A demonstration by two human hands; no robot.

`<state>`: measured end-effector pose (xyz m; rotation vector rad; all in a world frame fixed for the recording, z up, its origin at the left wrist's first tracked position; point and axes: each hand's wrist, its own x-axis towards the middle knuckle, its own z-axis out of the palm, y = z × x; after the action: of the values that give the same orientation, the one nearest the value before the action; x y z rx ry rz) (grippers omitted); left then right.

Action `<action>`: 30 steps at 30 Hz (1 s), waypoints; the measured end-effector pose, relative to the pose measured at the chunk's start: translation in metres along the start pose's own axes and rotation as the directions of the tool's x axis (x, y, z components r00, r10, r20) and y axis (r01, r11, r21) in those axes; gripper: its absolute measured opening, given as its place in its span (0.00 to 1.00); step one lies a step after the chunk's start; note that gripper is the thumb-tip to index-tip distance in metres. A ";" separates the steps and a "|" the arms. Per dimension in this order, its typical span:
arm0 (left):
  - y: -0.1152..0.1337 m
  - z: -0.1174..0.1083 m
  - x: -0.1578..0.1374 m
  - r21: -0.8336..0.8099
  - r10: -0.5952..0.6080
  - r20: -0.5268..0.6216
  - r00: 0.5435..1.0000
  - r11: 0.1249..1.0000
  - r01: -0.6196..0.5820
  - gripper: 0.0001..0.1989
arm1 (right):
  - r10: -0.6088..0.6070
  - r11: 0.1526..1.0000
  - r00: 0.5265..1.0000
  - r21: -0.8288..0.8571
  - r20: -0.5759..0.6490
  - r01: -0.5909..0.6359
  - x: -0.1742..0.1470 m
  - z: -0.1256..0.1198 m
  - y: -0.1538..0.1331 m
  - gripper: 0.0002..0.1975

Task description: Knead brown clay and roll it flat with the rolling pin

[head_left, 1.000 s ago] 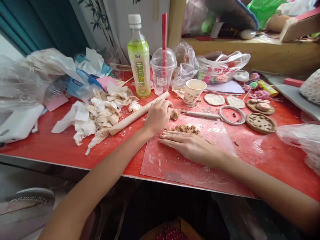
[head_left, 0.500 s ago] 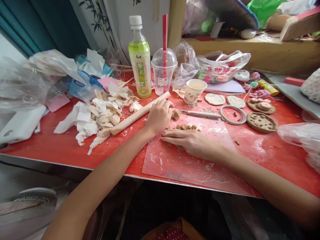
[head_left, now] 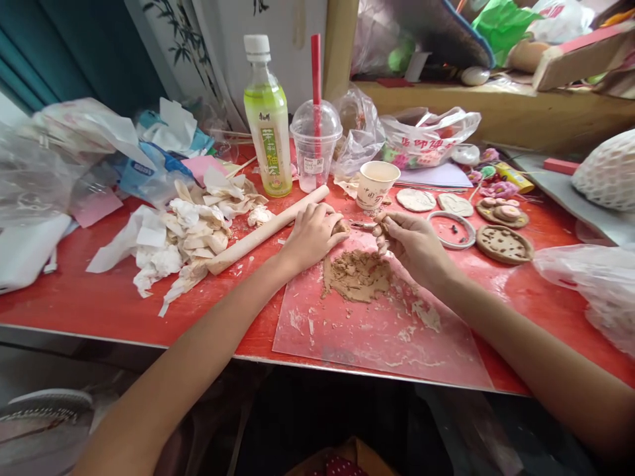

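My left hand (head_left: 312, 235) is curled over a small lump of brown clay (head_left: 340, 227), its forearm reaching in from the lower left. Just right of it, my right hand (head_left: 414, 244) is raised a little, thumb and fingers pinched on a bit of brown clay (head_left: 380, 221). Between and below both hands a flattened, ragged patch of clay (head_left: 358, 276) lies on a clear plastic sheet (head_left: 342, 337) smeared with dried clay. A thin tool (head_left: 363, 225) shows behind the right fingertips, mostly hidden. Left of my left hand lies a rolling pin (head_left: 268, 231).
Crumpled tissues (head_left: 183, 228) lie to the left. Behind stand a tea bottle (head_left: 268, 125), a lidded plastic cup (head_left: 313, 145) with a red straw and a paper cup (head_left: 378, 184). Rightward are a ring (head_left: 430, 231), clay discs (head_left: 505, 246) and a plastic bag (head_left: 590, 277).
My right hand has lifted off the clay patch, turned and closed its fingertips, uncovering the patch. My left hand now lies over the lump's edge. The view has shifted slightly.
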<state>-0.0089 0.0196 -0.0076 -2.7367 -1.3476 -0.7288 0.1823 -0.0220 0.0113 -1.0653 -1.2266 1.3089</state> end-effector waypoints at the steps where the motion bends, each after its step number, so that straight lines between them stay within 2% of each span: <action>1: 0.000 0.000 0.000 -0.003 0.003 0.010 1.000 1.000 -0.003 0.14 | 0.004 1.000 1.000 0.017 -0.010 -0.004 0.000 0.000 0.000 0.04; 5: 0.001 -0.003 -0.001 -0.036 0.017 -0.018 1.000 0.999 -0.018 0.13 | 0.004 0.995 1.000 0.097 0.024 -0.006 -0.001 0.002 -0.001 0.09; 9: 0.007 -0.011 -0.002 -0.153 0.016 -0.169 0.986 0.987 -0.043 0.13 | -0.026 0.998 0.991 0.066 0.131 0.018 0.000 0.003 -0.003 0.18; 11: 0.011 -0.016 -0.002 -0.240 -0.022 -0.252 0.967 0.970 -0.041 0.14 | -0.022 0.999 0.988 0.036 0.156 0.016 -0.001 0.004 -0.005 0.22; 13: 0.015 -0.019 -0.002 -0.292 -0.025 -0.307 0.951 0.954 -0.069 0.14 | 0.005 0.997 0.987 0.079 0.162 -0.018 -0.004 0.008 -0.007 0.24; 18: 0.021 -0.018 -0.003 -0.292 0.098 -0.327 0.940 0.936 -0.199 0.14 | 0.065 0.969 0.989 0.229 0.130 -0.093 -0.014 0.016 -0.009 0.14; 20: 0.022 -0.017 -0.003 -0.330 0.069 -0.294 0.953 0.929 -0.169 0.14 | 0.063 0.975 0.996 0.207 0.060 -0.074 -0.015 0.015 -0.008 0.11; 22: 0.023 -0.017 -0.003 -0.416 -0.019 -0.240 0.971 0.905 -0.085 0.12 | 0.007 0.991 1.000 0.134 -0.026 -0.003 -0.014 0.013 -0.007 0.10; 24: 0.022 -0.016 -0.001 -0.562 -0.120 -0.144 0.982 0.827 0.019 0.12 | -0.118 0.993 0.990 0.021 -0.083 0.120 -0.013 0.010 -0.007 0.11; 25: 0.022 -0.015 0.000 -0.654 -0.154 -0.074 0.985 0.753 0.068 0.13 | -0.193 0.981 0.977 -0.045 -0.090 0.190 -0.013 0.010 -0.008 0.11; 28: 0.022 -0.013 0.003 -0.871 -0.156 0.155 0.976 0.443 0.209 0.18 | -0.368 0.909 0.930 -0.218 -0.021 0.355 -0.014 0.011 -0.011 0.10; 30: 0.025 -0.012 0.004 -0.920 -0.119 0.258 0.959 0.272 0.281 0.22 | -0.410 0.867 0.910 -0.283 0.067 0.411 -0.016 0.013 -0.012 0.09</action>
<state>0.0065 0.0045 0.0099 -3.4876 -1.6700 -2.0104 0.1724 -0.0390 0.0237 -0.9320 -1.5843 0.8166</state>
